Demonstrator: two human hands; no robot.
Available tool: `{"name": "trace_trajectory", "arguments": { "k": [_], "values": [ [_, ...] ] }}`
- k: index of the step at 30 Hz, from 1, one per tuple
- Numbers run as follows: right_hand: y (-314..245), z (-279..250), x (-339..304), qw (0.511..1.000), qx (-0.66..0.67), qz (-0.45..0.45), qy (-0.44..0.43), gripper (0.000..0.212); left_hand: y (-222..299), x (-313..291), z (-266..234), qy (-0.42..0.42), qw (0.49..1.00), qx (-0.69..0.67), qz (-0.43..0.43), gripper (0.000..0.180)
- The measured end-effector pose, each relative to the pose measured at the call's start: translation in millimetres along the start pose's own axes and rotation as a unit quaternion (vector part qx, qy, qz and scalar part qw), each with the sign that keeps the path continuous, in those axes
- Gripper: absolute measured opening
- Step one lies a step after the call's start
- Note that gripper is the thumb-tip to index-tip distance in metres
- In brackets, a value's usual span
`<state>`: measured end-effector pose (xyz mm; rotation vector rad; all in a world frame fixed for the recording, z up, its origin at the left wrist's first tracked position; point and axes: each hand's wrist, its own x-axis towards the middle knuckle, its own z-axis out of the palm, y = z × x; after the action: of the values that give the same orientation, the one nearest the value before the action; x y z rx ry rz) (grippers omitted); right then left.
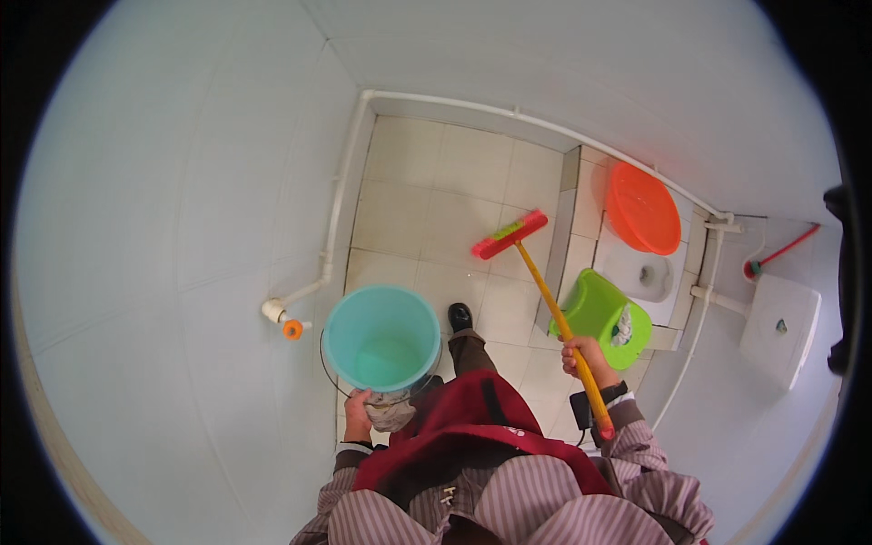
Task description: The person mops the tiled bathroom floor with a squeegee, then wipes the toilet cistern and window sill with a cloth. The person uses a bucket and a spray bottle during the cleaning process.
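Your right grip (586,361) is closed around the yellow handle of the broom (552,295), near its upper end; the handle's end cap sticks out past your wrist toward you. Handle slopes up and left to the broom's pink head, which is on the tiled floor (404,204), ahead of your black shoe (460,317).

Your left grip (359,413) is at the near rim of the teal bucket (386,327), fingers closed on the edge. Bucket sits left of your legs, mouth facing up at you, wire handle hanging loose outside it. Can't tell if its base touches the floor. A grey rag (391,415) bunches just under the rim, right beside your left grip; can't tell if you're pinching it too.

Right side: a green plastic container (590,309) sits beside the raised step, with a whitish cloth (622,325) on it, near your right grip. Up on the step, an orange basin (643,211) overlaps the far end of the white squat toilet (647,275). White cistern (779,329) on the right wall, red-handled brush (786,247) beside it.
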<state>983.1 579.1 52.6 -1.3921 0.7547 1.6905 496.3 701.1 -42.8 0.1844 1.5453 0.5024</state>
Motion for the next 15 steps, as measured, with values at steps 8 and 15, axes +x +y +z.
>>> {"name": "trace_trajectory", "arguments": {
  "k": [8, 15],
  "values": [
    [-24, -13, 0, 0.97, 0.137, -0.165, -0.111, 0.022, 25, -2, 39, -0.02, 0.997, 0.078, 0.022, 0.011],
    [-106, 20, 133, 0.907, 0.298, -0.216, -0.207, 0.015, 35, -13, 51, -0.048, 0.991, 0.116, 0.034, 0.015]
  ]
}}
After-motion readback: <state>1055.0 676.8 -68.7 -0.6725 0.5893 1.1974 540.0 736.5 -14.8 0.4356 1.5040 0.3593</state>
